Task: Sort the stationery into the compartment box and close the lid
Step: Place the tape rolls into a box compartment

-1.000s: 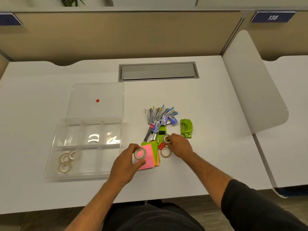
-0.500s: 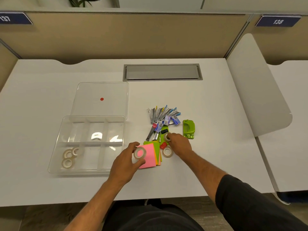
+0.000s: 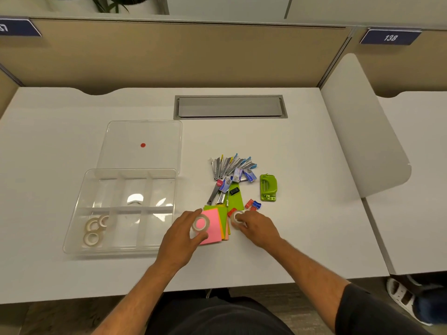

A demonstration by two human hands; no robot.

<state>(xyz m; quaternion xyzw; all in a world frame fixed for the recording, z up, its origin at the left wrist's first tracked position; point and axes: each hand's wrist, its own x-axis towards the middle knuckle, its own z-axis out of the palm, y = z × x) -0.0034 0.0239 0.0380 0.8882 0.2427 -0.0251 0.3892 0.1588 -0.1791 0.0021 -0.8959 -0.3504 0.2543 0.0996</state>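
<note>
White desk (image 3: 290, 141), partition sign (image 3: 390, 37) "138"

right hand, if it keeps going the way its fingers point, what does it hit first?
The right hand, gripping a clear tape roll, points up-left. Likely first contact: the small red binder clip, then the green sticky-note pad. Height is unclear.

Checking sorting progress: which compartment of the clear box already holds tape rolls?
The near-left compartment of the box: three tape rolls lie there, while the other compartments look empty.
</note>
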